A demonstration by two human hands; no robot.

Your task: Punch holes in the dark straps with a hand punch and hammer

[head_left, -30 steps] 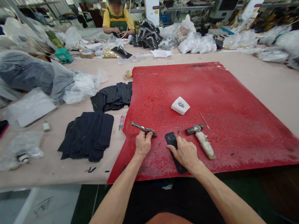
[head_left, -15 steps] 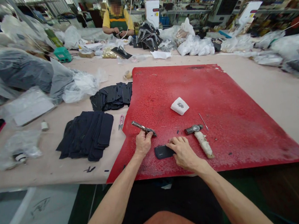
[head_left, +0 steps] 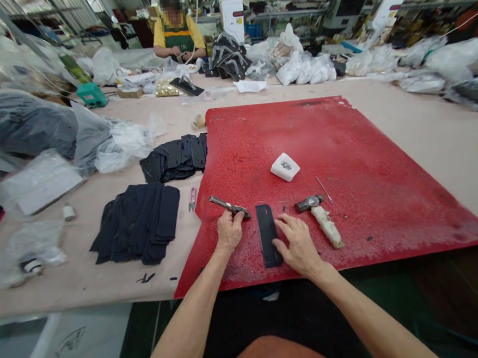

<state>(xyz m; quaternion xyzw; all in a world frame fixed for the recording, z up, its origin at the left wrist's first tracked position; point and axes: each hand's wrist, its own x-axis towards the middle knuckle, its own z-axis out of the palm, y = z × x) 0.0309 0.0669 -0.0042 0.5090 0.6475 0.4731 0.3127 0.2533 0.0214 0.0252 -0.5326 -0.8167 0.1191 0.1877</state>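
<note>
My left hand [head_left: 228, 231] is closed around a metal punch tool [head_left: 228, 205] that lies flat on the red mat [head_left: 343, 150]. Right beside it, a narrow black strip [head_left: 267, 234] lies lengthwise on the mat, pointing away from me. My right hand [head_left: 297, 246] rests on the mat with its fingertips on the strip's right edge. A hammer [head_left: 319, 218] with a wrapped white handle lies just right of that hand.
A white block [head_left: 284, 167] and a thin metal pin [head_left: 324, 189] lie farther out on the mat. Left of the mat are a stack of dark strips [head_left: 139, 221], a pile of black pieces [head_left: 176, 157], small snips [head_left: 192, 197] and plastic bags. Another person works across the table.
The black strip was lying crosswise under my right hand; it now lies lengthwise between my hands. My left hand and the punch tool have stayed put.
</note>
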